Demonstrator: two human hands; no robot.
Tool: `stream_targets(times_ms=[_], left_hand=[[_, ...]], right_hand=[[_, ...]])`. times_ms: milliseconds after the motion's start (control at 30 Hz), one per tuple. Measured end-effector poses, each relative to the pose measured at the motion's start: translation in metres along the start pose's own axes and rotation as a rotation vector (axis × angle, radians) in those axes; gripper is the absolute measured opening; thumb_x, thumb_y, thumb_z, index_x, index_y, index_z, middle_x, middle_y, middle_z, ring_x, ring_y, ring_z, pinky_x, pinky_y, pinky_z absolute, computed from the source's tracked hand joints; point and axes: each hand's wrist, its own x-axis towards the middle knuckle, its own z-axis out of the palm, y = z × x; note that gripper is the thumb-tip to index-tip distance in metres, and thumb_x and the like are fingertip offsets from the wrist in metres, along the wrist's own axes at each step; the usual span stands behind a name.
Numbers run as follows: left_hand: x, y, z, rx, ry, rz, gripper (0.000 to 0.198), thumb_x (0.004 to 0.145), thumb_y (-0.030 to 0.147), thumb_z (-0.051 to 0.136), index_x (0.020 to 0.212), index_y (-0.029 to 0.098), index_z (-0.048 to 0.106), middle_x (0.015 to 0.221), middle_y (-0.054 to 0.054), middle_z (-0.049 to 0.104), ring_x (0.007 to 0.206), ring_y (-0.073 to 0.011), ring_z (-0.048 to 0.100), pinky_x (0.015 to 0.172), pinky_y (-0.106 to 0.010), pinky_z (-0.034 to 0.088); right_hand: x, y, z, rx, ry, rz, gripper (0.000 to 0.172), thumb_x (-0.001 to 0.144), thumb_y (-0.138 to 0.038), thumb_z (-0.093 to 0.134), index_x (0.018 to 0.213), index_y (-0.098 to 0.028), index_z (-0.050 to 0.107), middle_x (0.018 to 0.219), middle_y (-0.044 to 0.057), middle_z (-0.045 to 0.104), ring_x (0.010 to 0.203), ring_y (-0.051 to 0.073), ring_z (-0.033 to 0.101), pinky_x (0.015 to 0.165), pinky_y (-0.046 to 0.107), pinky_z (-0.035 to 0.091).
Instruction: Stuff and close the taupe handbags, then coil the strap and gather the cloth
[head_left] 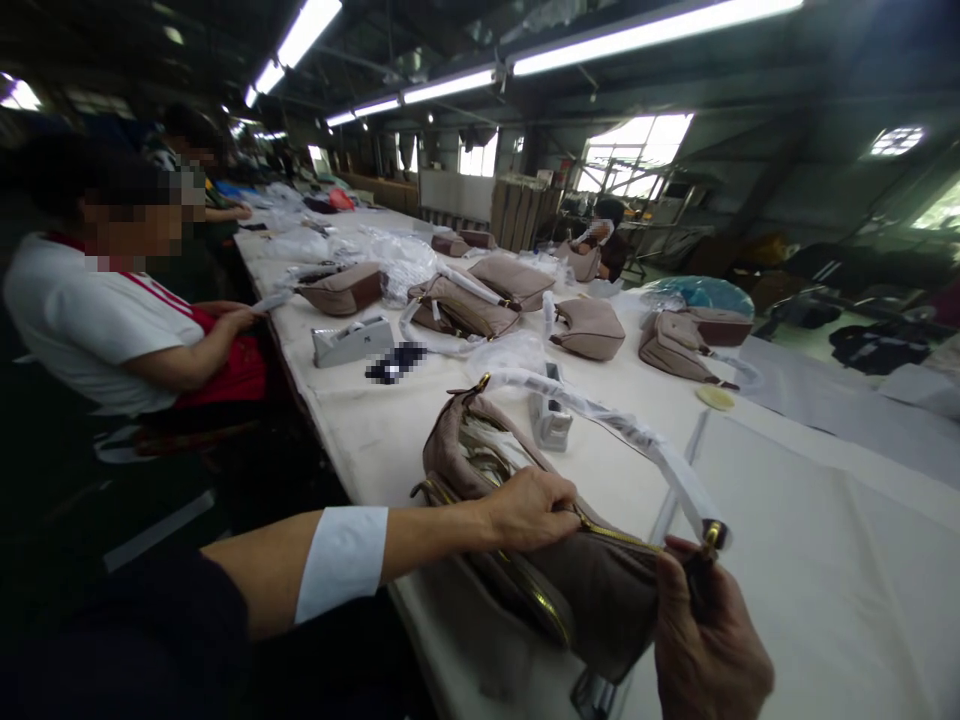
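A taupe handbag [600,590] lies on the table edge in front of me, its top partly unzipped and pale stuffing showing inside. My left hand [529,510] is closed in a pinch on the gold zipper [619,537] along the bag's opening; the zipper pull is hidden by the fingers. With thumb and fingers, my right hand [709,635] grips the bag's right end, close to the zipper's end and a gold strap ring. The bag's strap [645,445], covered in white wrapping, arches above the opening. A second gold zipper [544,600] runs along the near side.
Behind the bag stands a grey tape dispenser [553,425]; another tape dispenser [352,342] is farther left. Several similar bags [592,328] and clear plastic wrapping [390,255] cover the far table [810,500]. A person in a white shirt [97,310] sits at the left edge.
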Motion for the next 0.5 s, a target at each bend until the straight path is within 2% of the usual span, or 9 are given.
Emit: stream_targets(times_ms=[100, 167, 233, 300, 400, 500], left_hand=[[-0.004, -0.003, 0.004, 0.000, 0.011, -0.019, 0.013, 0.074, 0.011, 0.053, 0.062, 0.015, 0.048, 0.057, 0.005, 0.045, 0.058, -0.0078, 0.043, 0.054, -0.018, 0.031], [-0.005, -0.001, 0.003, 0.045, 0.003, -0.016, 0.011, 0.076, 0.012, 0.053, 0.065, 0.014, 0.052, 0.059, 0.004, 0.049, 0.059, -0.0083, 0.045, 0.055, -0.018, 0.032], [-0.005, 0.000, -0.002, 0.133, -0.020, 0.011, 0.009, 0.078, 0.016, 0.054, 0.070, 0.014, 0.057, 0.065, 0.002, 0.056, 0.063, -0.0103, 0.050, 0.058, -0.019, 0.035], [-0.003, -0.002, -0.011, 0.266, -0.030, 0.101, 0.009, 0.080, 0.020, 0.056, 0.076, 0.014, 0.062, 0.074, -0.002, 0.063, 0.073, -0.0140, 0.056, 0.066, -0.022, 0.039], [-0.002, -0.013, -0.029, 0.434, -0.021, 0.259, 0.008, 0.079, 0.022, 0.059, 0.079, 0.016, 0.064, 0.081, -0.003, 0.066, 0.084, -0.0172, 0.059, 0.077, -0.026, 0.040], [-0.004, -0.032, -0.049, 0.534, -0.017, 0.247, 0.009, 0.078, 0.022, 0.059, 0.072, 0.016, 0.060, 0.076, -0.001, 0.064, 0.080, -0.0152, 0.059, 0.079, -0.026, 0.040]], right_hand=[[-0.006, -0.001, 0.007, 0.050, -0.113, 0.029, 0.063, 0.070, -0.068, 0.059, 0.108, -0.019, 0.059, 0.092, 0.004, 0.065, 0.086, 0.022, 0.060, 0.076, 0.030, 0.045], [-0.006, -0.002, 0.008, 0.002, -0.204, -0.027, 0.059, 0.069, -0.067, 0.060, 0.104, -0.019, 0.060, 0.086, 0.003, 0.066, 0.080, 0.022, 0.060, 0.069, 0.028, 0.046], [-0.003, -0.001, 0.008, -0.089, -0.221, -0.117, 0.048, 0.073, -0.063, 0.058, 0.093, -0.020, 0.062, 0.077, 0.002, 0.066, 0.072, 0.020, 0.060, 0.062, 0.026, 0.045], [0.001, 0.000, 0.008, -0.120, -0.204, -0.217, 0.039, 0.076, -0.058, 0.058, 0.085, -0.020, 0.063, 0.074, 0.001, 0.066, 0.067, 0.018, 0.059, 0.059, 0.024, 0.044], [0.005, 0.000, 0.012, -0.082, -0.245, -0.348, 0.033, 0.078, -0.052, 0.058, 0.079, -0.020, 0.064, 0.067, 0.001, 0.064, 0.060, 0.015, 0.057, 0.054, 0.022, 0.043], [0.002, -0.001, 0.015, -0.080, -0.301, -0.422, 0.031, 0.083, -0.047, 0.051, 0.076, -0.020, 0.065, 0.063, 0.000, 0.062, 0.056, 0.015, 0.055, 0.052, 0.023, 0.041]])
